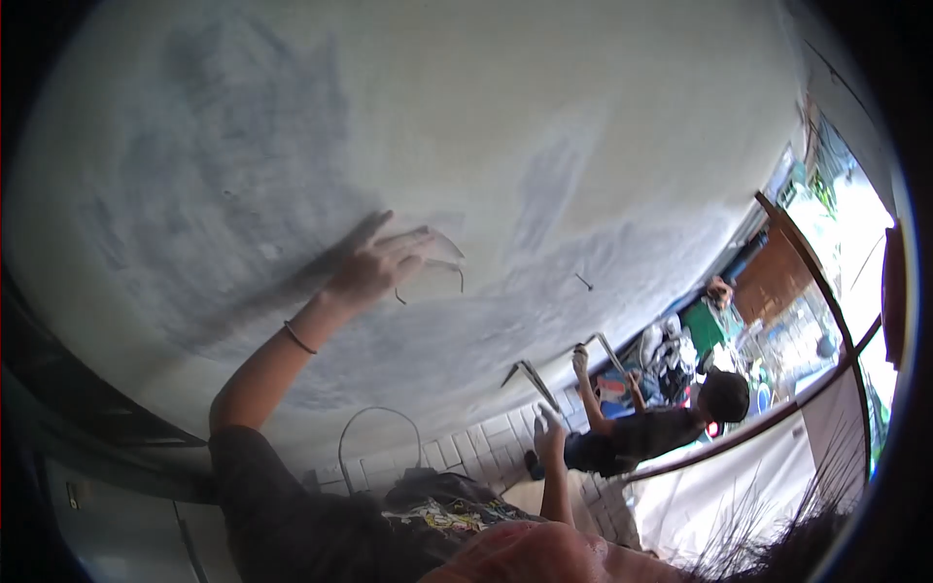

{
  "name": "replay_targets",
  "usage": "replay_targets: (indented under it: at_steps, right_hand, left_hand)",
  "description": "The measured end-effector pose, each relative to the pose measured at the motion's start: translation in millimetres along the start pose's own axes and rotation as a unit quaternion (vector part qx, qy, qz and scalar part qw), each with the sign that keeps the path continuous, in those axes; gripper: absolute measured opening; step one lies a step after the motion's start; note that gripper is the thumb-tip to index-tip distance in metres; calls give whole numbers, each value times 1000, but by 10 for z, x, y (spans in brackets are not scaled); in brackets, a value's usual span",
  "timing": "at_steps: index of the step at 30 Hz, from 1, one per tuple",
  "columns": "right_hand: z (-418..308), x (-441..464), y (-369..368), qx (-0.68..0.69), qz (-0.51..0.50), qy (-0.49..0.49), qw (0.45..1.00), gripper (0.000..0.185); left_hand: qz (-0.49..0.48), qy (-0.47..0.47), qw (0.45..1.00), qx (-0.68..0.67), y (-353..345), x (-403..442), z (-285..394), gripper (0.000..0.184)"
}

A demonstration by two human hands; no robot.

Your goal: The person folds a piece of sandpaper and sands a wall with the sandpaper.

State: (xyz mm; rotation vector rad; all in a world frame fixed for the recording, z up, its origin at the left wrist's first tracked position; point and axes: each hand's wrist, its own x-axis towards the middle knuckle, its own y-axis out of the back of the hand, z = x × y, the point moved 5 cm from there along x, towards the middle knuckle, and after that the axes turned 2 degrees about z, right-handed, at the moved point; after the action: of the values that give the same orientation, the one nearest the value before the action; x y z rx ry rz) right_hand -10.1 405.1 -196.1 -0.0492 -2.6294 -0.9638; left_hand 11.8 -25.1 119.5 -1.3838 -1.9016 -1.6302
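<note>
My left hand (364, 272), with a dark band on its wrist, reaches up to a pale, curved surface (437, 117) with grey smeared patches. Its fingers bend around a thin, pale piece (442, 245) against that surface; what this is, I cannot make out. Thin dark curved edges show beside the fingers. Lower and to the right, my right hand (550, 435) is raised, looking whitish, with its fingers partly apart. Just above it is a bent metal bar (535, 377); the view does not show clearly whether they touch.
A co-worker (651, 432) in dark clothes stands to the right, one hand at another bent metal bar (607, 352). A small rod (583, 282) sticks out from the pale surface. A wire loop (379, 410) lies below. Dark curved bars (816, 272) and clutter are at the right.
</note>
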Motion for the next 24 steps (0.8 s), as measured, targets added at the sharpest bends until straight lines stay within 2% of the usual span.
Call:
replay_targets:
  at_steps: [2, 4, 6, 7, 8, 9, 10, 12, 15, 16, 19, 24]
  right_hand:
    - [-291, 33, 101, 5, 25, -38, 999, 33]
    - [-419, -98, 139, 29, 33, -23, 999, 34]
    - [-511, -343, 231, 15, 14, -36, 999, 35]
    - [-541, -460, 273, 18, -16, -74, 997, 35]
    - [-531, -505, 305, 23, -43, -109, 993, 34]
    - [-378, -604, 305, 21, -12, -61, 998, 33]
    - [-366, -647, 350, 24, -12, -62, 998, 33]
    - [-300, -705, 318, 64, -24, -127, 990, 33]
    - [-208, -545, 41, 56, -98, -134, 984, 34]
    - [-221, -483, -50, 63, -115, -131, 983, 34]
    - [-386, -262, -251, 81, -122, -7, 989, 35]
    - [-251, -273, -374, 157, -127, -30, 979, 34]
  left_hand:
    - [-16, -13, 1000, 3, 83, -21, -22, 7]
    - [-37, -12, 999, 0, 168, -54, -55, 7]
    - [-25, -26, 999, 26, 242, -123, -104, 2]
    - [-8, -32, 997, 63, 253, -157, -100, 4]
    - [-7, -32, 998, 57, 230, -191, -93, 4]
    - [-4, -22, 998, 60, 218, -224, -102, 4]
    - [-4, -13, 998, 66, 210, -237, -111, 4]
    - [1, -22, 997, 78, 124, -122, -73, 4]
    - [-20, -32, 995, 90, 17, -65, -29, 6]
    - [-34, -45, 995, 85, -7, -83, -42, 12]
    - [-17, -87, 986, 140, 176, -190, -173, 6]
    - [8, -95, 972, 215, 355, -245, -189, 5]
